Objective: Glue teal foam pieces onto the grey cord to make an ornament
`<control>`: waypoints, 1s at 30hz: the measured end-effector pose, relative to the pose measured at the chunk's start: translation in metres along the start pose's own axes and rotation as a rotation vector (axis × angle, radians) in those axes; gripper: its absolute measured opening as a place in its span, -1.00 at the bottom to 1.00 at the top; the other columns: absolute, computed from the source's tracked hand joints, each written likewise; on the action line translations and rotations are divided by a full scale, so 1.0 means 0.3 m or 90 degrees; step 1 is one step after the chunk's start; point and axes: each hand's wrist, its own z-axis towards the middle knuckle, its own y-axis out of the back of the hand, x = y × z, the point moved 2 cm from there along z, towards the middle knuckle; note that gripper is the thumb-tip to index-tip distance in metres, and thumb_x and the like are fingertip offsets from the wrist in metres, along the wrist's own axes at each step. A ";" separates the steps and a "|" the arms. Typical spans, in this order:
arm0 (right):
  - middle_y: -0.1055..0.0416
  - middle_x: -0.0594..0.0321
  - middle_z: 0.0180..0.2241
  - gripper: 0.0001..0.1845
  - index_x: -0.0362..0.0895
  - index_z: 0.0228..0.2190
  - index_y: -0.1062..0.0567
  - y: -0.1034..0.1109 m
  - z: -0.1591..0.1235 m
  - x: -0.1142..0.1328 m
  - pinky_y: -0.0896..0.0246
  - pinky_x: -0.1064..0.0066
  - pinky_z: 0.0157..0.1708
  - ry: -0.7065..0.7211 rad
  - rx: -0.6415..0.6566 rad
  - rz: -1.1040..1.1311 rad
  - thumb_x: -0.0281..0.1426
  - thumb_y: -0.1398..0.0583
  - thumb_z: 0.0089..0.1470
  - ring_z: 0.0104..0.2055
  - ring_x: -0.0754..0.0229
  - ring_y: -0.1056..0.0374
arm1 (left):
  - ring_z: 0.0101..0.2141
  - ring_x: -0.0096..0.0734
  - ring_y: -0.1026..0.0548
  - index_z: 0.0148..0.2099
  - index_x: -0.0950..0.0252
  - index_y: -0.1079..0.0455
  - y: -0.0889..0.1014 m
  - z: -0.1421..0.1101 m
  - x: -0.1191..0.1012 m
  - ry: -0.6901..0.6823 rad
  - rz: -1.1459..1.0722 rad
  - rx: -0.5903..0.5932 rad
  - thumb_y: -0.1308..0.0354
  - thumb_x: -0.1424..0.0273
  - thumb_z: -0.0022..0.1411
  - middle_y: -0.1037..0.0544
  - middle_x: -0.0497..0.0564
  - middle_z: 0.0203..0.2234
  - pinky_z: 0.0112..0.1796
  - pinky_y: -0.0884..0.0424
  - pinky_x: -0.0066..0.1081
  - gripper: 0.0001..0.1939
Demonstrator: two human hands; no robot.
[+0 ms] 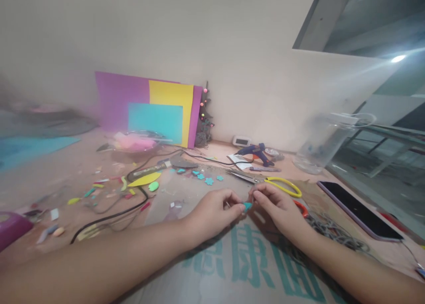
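My left hand [223,211] pinches a small teal piece [247,206], probably cut foam, between thumb and fingertips. Right beside it, my right hand [274,204] is closed in a pinch, its fingertips close to the piece; what they hold, if anything, is too small to make out. Just beyond the hands lie several teal flower cutouts [209,181]. Scissors with yellow handles [282,186] rest behind my right hand, and an orange-red handle [301,208] shows partly behind its knuckles. Beneath both hands is a brown sheet with teal printed characters [249,255].
A blue glue gun [255,152] lies at the back. On the right are a phone [360,211], a tangle of grey wire [332,231] and a clear jug [322,144]. Foam scraps and a black cable [109,215] cover the left. Coloured sheets [116,95] lean against the wall.
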 end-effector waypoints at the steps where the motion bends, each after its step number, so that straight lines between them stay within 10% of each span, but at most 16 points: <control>1: -0.38 0.26 -0.43 -0.73 -0.10 -0.40 -0.42 0.000 -0.001 -0.001 -0.26 0.39 -0.32 0.000 0.002 -0.006 -0.17 -0.12 0.18 -0.37 0.21 -0.32 | -0.49 -0.42 -0.41 -0.32 0.29 -0.43 -0.003 0.000 0.004 -0.002 -0.003 0.005 -0.10 0.26 0.18 -0.50 -0.05 -0.53 -0.46 -0.27 -0.49 -0.80; 30: -0.56 0.18 -0.32 -0.72 -0.12 -0.37 -0.58 0.006 0.004 0.026 -0.31 0.32 -0.18 -0.012 0.001 -0.110 -0.22 -0.15 0.15 -0.23 0.11 -0.45 | -0.70 -0.62 -0.13 -0.36 0.31 -0.29 0.036 0.030 -0.006 0.065 -0.148 -0.020 -0.13 0.23 0.20 -0.24 -0.22 -0.72 -0.62 -0.08 -0.54 -0.76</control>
